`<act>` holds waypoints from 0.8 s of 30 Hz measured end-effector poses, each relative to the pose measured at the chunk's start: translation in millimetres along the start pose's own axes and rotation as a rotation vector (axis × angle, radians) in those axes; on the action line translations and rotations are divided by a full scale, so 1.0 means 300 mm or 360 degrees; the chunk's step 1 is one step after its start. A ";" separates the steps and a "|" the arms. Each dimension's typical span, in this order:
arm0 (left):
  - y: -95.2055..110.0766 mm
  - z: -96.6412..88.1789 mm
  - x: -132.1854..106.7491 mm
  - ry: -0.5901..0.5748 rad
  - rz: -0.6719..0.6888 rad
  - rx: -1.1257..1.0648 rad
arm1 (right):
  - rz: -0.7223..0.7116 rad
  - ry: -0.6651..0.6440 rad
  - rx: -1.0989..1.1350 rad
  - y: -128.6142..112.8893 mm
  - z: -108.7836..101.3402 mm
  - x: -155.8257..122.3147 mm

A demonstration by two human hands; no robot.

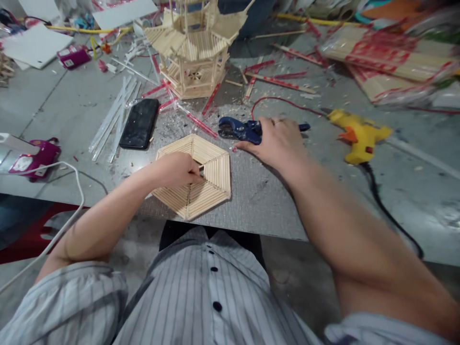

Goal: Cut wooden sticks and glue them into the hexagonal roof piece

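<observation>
A hexagonal panel of thin wooden sticks (212, 191) lies flat near the table's front edge, with a small dark opening at its centre. My left hand (178, 168) rests over its left side, fingertips pinched together at that opening; what they hold, if anything, is hidden. To the right, my right hand (282, 141) is closed over the handles of a blue hand cutter (247, 130) lying on the table, its thumb stretched out along the near side. The cutter's jaws point left. Behind the panel stands a tiered pagoda model of sticks (196, 52).
A black phone (139, 123) and clear glue sticks (113, 117) lie left of the panel. At right is a yellow glue gun (359, 134) with a black cord. Packaged sticks (388, 57) lie at the back right. A purple device (36, 158) with a white cable sits at left.
</observation>
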State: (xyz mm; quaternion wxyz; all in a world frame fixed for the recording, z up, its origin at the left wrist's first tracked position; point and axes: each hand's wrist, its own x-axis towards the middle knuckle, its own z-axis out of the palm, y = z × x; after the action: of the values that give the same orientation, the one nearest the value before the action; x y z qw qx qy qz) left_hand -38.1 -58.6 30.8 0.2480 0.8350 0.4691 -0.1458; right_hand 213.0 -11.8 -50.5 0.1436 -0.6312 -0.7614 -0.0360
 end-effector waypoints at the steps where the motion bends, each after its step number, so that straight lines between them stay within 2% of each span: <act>1: -0.002 0.002 -0.003 0.0002 0.0008 0.0010 | 0.0016 -0.0031 -0.0035 -0.006 -0.006 -0.001; 8: -0.015 0.014 -0.001 0.0048 0.0090 0.0092 | 0.0034 -0.0152 -0.0127 -0.033 -0.043 -0.011; 14: -0.009 0.012 0.005 0.0015 0.0059 0.0122 | -0.0045 -0.0042 0.0088 -0.011 -0.027 -0.017; 18: -0.001 -0.002 0.034 0.0081 0.0015 0.0156 | -0.0020 0.0065 0.0212 -0.008 -0.034 -0.015; 21: 0.001 -0.025 0.076 0.0113 0.0024 0.0188 | -0.0180 0.0153 0.0374 -0.019 -0.069 -0.013; 24: 0.001 -0.052 0.117 0.0098 0.0043 0.0206 | -0.0489 0.0035 0.0632 -0.036 -0.110 -0.020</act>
State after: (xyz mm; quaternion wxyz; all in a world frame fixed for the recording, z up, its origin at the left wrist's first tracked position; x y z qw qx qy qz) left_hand -19.6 -25.0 27.2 0.1810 0.8597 0.4547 -0.1466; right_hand 209.2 -27.4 -19.2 0.2659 -0.4669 -0.8390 0.0861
